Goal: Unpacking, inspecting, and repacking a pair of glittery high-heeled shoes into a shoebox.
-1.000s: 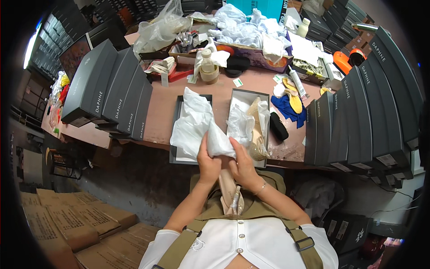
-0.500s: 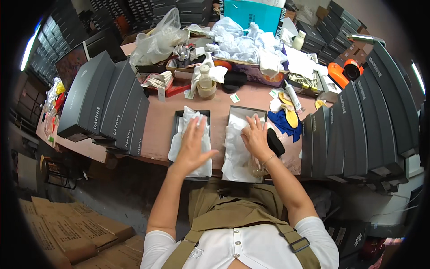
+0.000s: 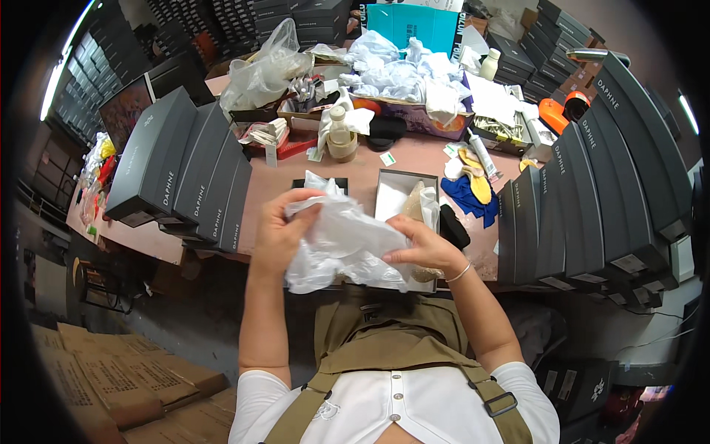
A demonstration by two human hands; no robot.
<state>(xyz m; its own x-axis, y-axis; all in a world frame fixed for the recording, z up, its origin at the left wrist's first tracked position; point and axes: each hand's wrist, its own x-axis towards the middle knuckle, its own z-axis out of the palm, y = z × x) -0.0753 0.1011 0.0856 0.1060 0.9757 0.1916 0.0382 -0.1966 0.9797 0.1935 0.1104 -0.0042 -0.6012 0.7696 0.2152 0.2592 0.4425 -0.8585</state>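
A crumpled sheet of white tissue paper [image 3: 344, 240] is held up in front of me between both hands. My left hand [image 3: 285, 226] pinches its upper left side, fingers curled. At the paper's right edge my right hand [image 3: 425, 244] is closed on it between thumb and fingers. Behind the paper stands a dark open shoebox part [image 3: 299, 184], mostly covered. To its right, an open grey box [image 3: 399, 176] holds white tissue and a beige, sheer-looking item [image 3: 424, 201], its kind unclear, beneath and behind my right hand.
Dark shoeboxes stand in rows at left [image 3: 185, 166] and right [image 3: 592, 185]. A blue cloth [image 3: 470, 203] with yellow pads and a black object [image 3: 453, 228] lie right of the grey box. Behind are a bottle [image 3: 338, 126] in a cup and a box of crumpled white paper [image 3: 407, 74].
Both hands have gone from resting over the two boxes to gripping the tissue paper, lifted and spread between them. The beige item in the grey box is now more exposed.
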